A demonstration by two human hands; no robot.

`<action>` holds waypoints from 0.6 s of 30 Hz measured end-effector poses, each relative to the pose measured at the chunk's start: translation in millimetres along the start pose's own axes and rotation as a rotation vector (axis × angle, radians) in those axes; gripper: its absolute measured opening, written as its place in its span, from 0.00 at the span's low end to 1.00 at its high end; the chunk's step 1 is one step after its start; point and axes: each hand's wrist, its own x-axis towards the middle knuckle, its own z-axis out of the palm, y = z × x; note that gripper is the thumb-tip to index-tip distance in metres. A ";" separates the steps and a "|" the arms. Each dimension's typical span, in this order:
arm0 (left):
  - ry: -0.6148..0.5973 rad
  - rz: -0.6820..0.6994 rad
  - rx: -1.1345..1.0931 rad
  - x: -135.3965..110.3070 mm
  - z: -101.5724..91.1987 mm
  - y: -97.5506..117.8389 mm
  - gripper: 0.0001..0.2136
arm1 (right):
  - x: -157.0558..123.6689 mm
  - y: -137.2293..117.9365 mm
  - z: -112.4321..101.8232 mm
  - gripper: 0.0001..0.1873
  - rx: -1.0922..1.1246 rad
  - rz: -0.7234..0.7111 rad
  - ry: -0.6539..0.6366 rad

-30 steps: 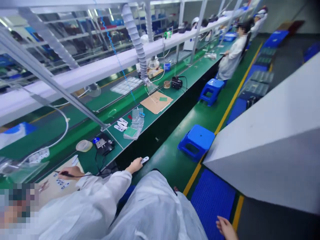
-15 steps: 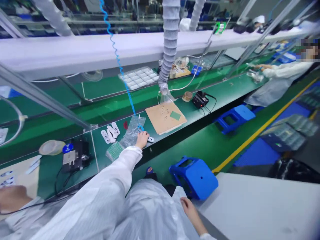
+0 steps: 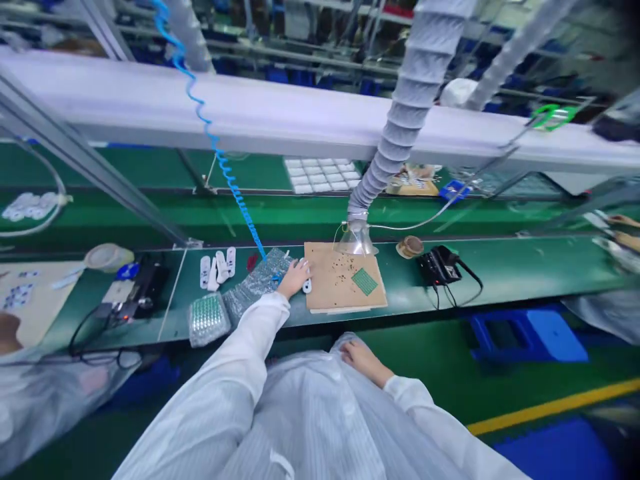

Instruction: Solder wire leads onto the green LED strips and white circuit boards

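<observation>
My left hand (image 3: 294, 279) is on the green workbench with its fingers closed over a slim white plastic part (image 3: 307, 279) with dark markings. The part lies along the left edge of a brown board (image 3: 325, 293). Beside that hand, bubble wrap (image 3: 255, 283) stretches left toward a wrapped stack of green circuit boards (image 3: 207, 315). Several similar white parts (image 3: 219, 269) lie farther left. At my lap, my right hand (image 3: 361, 357) has its fingers curled on the pale gown (image 3: 320, 380). A green circuit board (image 3: 365, 282) and small scattered bits rest on the brown board.
A fume hose (image 3: 400, 127) ends in a clear funnel above the board. To the right are a tape roll (image 3: 410, 247) and a black corded device (image 3: 440, 267). Another device (image 3: 133, 293) stands left. A blue coiled cord (image 3: 230, 177) hangs down. Co-workers' sleeves show at both sides.
My view has turned toward the bench, so the stool beside me has left the picture. The white part at my left hand now lies along the board's edge. My right hand has come closer in.
</observation>
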 end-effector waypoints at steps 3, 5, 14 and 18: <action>0.051 -0.100 -0.079 35.3 2.9 14.4 0.14 | 27.2 15.3 -31.3 0.15 -0.028 -0.156 -0.247; 0.103 -0.201 -0.136 44.1 9.3 25.7 0.22 | 32.7 24.2 -39.2 0.15 -0.058 -0.227 -0.412; 0.083 -1.053 -0.343 -168.1 115.0 154.0 0.26 | 70.4 58.2 36.7 0.13 -0.317 -0.285 -0.871; -0.222 -1.308 -0.561 -266.9 178.5 215.0 0.16 | 111.9 60.0 102.8 0.14 -0.446 -0.268 -0.928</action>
